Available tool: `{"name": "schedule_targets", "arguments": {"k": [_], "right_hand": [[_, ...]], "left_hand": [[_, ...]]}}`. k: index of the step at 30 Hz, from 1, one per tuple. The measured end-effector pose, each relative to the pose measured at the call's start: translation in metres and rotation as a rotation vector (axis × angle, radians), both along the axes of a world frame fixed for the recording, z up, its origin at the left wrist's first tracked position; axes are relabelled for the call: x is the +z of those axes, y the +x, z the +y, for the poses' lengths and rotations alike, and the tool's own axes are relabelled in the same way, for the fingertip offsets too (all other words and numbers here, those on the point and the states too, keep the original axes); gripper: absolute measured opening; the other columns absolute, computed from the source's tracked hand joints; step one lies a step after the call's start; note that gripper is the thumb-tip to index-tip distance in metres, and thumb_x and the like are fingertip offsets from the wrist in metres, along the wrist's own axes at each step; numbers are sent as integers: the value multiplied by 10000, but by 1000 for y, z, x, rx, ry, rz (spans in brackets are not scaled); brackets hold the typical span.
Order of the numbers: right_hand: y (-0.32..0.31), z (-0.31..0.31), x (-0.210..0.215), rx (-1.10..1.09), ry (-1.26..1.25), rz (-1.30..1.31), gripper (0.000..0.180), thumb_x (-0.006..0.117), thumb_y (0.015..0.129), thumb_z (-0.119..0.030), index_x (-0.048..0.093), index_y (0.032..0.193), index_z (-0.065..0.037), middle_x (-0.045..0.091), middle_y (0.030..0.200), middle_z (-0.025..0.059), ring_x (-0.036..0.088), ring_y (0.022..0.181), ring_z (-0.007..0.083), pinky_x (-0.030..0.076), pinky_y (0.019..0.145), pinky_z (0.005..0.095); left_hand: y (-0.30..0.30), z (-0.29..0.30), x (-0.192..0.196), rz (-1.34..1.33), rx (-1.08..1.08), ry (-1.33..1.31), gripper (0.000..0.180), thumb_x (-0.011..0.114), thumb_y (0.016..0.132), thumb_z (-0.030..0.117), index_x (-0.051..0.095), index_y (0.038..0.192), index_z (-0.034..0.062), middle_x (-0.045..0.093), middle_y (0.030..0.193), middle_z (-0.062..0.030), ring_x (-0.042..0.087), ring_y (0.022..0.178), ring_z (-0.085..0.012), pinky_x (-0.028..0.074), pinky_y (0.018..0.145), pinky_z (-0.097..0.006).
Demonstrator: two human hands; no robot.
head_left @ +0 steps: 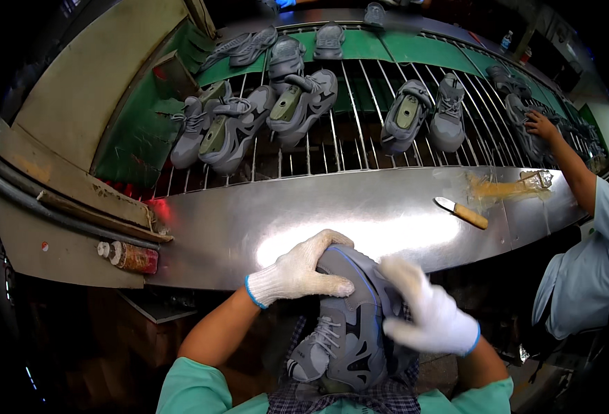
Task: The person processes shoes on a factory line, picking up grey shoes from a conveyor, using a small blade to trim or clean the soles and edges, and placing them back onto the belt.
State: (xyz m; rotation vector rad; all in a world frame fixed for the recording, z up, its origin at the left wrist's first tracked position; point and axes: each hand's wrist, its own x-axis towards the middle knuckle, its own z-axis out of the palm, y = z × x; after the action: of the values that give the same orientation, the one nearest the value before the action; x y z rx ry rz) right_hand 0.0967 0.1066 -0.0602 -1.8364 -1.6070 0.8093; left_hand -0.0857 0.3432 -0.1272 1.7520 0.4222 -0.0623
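Note:
A grey sneaker with blue trim lies on my lap, toe pointing away from me toward the steel counter. My left hand, in a white knit glove, grips the toe end from the left. My right hand, also gloved and motion-blurred, presses on the shoe's right side near the sole.
Several grey sneakers lie on a wire-rod conveyor beyond the counter. A wooden-handled knife and a yellow glue smear sit on the counter's right. Another person's hand reaches onto the conveyor at right.

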Motion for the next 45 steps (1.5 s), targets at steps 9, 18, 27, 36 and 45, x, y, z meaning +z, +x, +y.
{"name": "schedule_targets", "arguments": {"k": [9,18,27,36,45], "right_hand": [[-13,24,-41,-87,247,-375,503,691,925,-57,600,1418,-93,664,1295,266,762,967,425,654,796,476],[13,98,-47,-23,80,-316,301,558,1085,-303,613,1309,-110,764,910,184,763,796,378,618,724,495],[4,-6,-16,-46,-83,53,856,676,982,-358,272,1639,12,650,1317,368,719,1109,492,605,943,507],[-15,-3,-68,-229,214,-82,554,631,963,-214,533,1462,6,745,1004,256,760,903,408,633,773,478],[-16,5,-36,14,32,-106,676,675,903,-208,475,1519,-17,706,1009,220,737,883,392,616,773,475]], "left_hand": [[5,1,7,10,-7,-6,926,957,749,508,584,1416,-15,661,1300,-160,633,1252,-264,501,1090,-385],[15,0,-11,-53,31,-15,852,925,809,383,564,1456,-36,642,1381,-173,617,1282,-257,464,1135,-381],[5,1,25,-94,-103,355,608,757,948,395,646,1396,-1,671,1326,-201,644,1259,-330,485,1115,-411],[47,-28,47,59,-211,845,433,548,1043,404,776,951,48,748,916,-197,716,905,-425,572,834,-508],[44,-28,41,111,-113,886,464,548,1052,432,788,884,72,738,847,-182,721,841,-417,579,775,-507]]}}
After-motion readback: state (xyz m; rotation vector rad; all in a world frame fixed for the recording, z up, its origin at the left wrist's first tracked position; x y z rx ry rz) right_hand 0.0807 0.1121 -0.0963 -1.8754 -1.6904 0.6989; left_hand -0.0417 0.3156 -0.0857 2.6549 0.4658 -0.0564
